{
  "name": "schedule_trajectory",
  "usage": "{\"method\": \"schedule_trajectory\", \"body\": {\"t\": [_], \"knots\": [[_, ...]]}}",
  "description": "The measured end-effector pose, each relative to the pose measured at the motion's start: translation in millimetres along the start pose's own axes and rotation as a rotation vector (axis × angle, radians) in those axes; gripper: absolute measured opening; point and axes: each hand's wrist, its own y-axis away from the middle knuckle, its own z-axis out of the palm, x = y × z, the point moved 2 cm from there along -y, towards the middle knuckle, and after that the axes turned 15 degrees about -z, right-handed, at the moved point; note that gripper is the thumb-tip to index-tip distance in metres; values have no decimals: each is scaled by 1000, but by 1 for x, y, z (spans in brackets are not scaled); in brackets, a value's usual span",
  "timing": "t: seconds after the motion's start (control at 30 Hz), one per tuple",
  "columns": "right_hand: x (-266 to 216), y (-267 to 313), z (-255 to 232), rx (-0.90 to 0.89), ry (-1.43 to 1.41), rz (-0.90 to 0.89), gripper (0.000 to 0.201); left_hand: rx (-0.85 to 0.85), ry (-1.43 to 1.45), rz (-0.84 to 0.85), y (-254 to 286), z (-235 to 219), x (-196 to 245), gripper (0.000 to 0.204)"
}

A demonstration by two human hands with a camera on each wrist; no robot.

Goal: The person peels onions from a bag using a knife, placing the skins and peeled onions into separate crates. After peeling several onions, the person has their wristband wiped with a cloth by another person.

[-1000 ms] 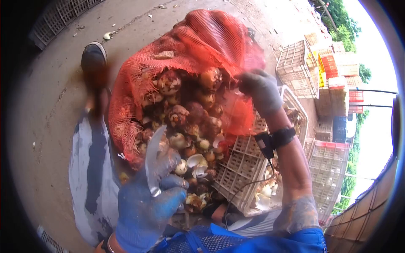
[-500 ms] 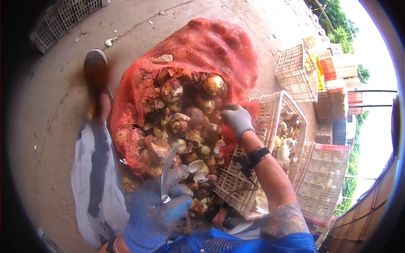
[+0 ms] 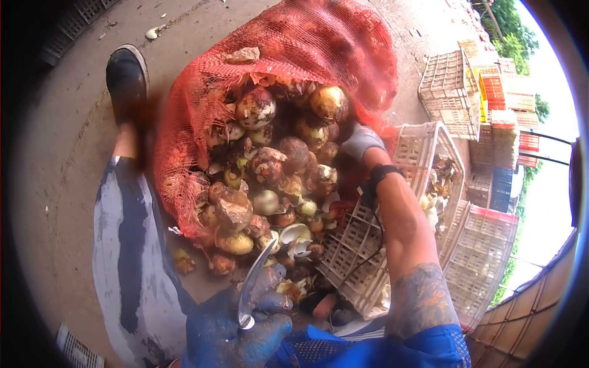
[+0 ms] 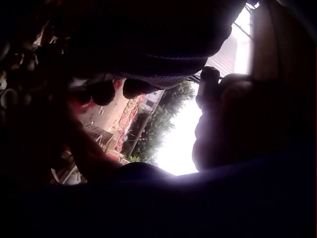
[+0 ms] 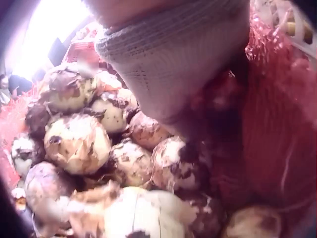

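Note:
A red mesh sack (image 3: 325,46) lies on its side, its mouth spread toward me. Brown and pale onions (image 3: 256,107) with flaking skins spill from it. My right hand (image 3: 363,145), in a grey glove, reaches inside the sack's right edge. In the right wrist view the glove (image 5: 163,74) goes down between onions (image 5: 78,144) and red mesh (image 5: 277,124); its fingers are hidden. Near my lap, my blue-gloved left hand (image 3: 230,334) grips a curved knife (image 3: 251,285), blade pointing up toward the onions. The left wrist view is mostly dark.
A white plastic crate (image 3: 356,251) with peelings (image 3: 432,208) tilts beside the sack, under my right forearm. Stacked crates (image 3: 481,264) stand farther right. My leg (image 3: 132,245) stretches along the left, over a concrete floor (image 3: 61,153).
My right hand has moved from the sack's raised right edge down and into the opening, and the lifted mesh has settled back. My left hand with the knife sits lower in the view.

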Motion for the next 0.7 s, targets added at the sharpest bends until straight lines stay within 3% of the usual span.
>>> {"method": "schedule_trajectory", "body": {"t": [0.07, 0.13, 0.17, 0.23, 0.47, 0.7], "knots": [[-2, 0, -12, -66, -1, -17, 56, 10, -24, 71, -3, -1, -4, 31], [-15, 15, -36, -332, -92, 24, 47, 25, -55, 168, -5, 0, -9, 25], [-16, 18, -36, -347, -84, 27, 47, 33, -62, 217, -6, 1, -10, 22], [-19, 20, -36, -214, 145, -63, 46, 20, -46, 139, -6, 1, -8, 24], [-3, 14, -10, -247, 9, -226, 75, 7, -25, 14, -5, 3, -2, 34], [-16, -2, 0, -317, 82, -227, 86, 19, -41, -25, -6, 5, 0, 44]]}}
